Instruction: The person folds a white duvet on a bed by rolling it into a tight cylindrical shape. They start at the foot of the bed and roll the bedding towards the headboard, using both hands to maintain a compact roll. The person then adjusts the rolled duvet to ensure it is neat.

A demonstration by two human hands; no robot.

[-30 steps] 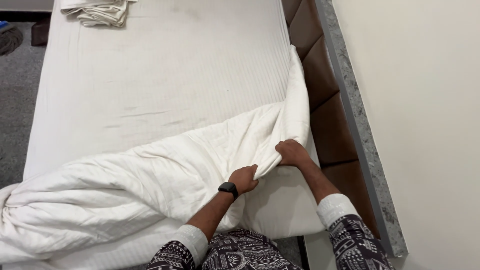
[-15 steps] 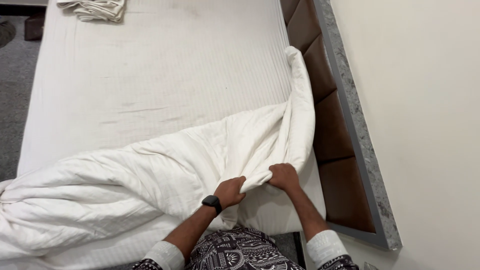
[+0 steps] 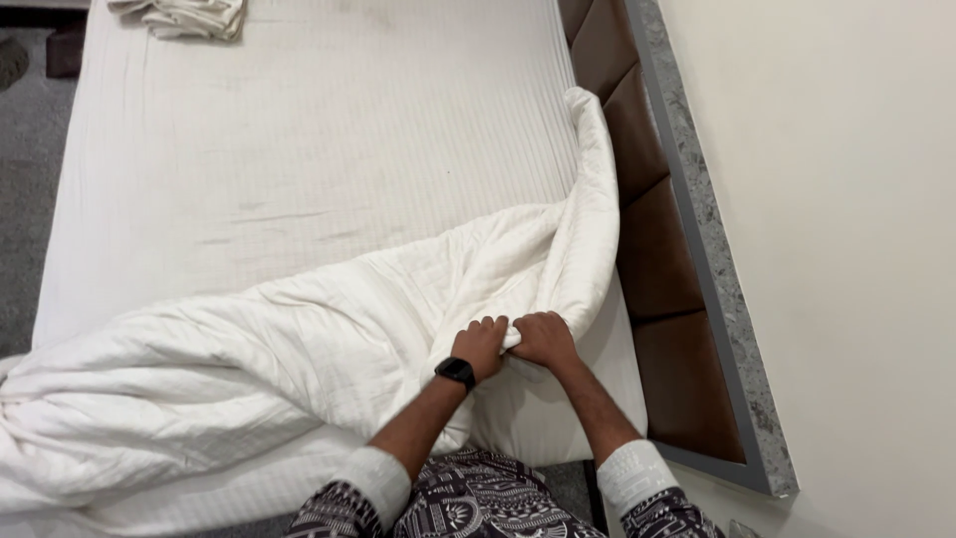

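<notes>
A white quilted duvet (image 3: 249,369) lies bunched across the near end of a bed with a white striped sheet (image 3: 319,130). One edge of the duvet runs up along the headboard side. My left hand (image 3: 481,344), with a black watch on the wrist, grips a fold of the duvet. My right hand (image 3: 543,339) grips the same fold right beside it, the two hands touching.
A brown padded headboard (image 3: 647,249) with a grey stone border stands along the bed's right side, against a cream wall (image 3: 846,249). A pile of folded white cloth (image 3: 184,15) sits at the bed's far end. Grey carpet (image 3: 20,199) lies at the left.
Both hands have come closer together on the duvet fold and shifted left, away from the headboard. The duvet edge by the headboard has been drawn in with them.
</notes>
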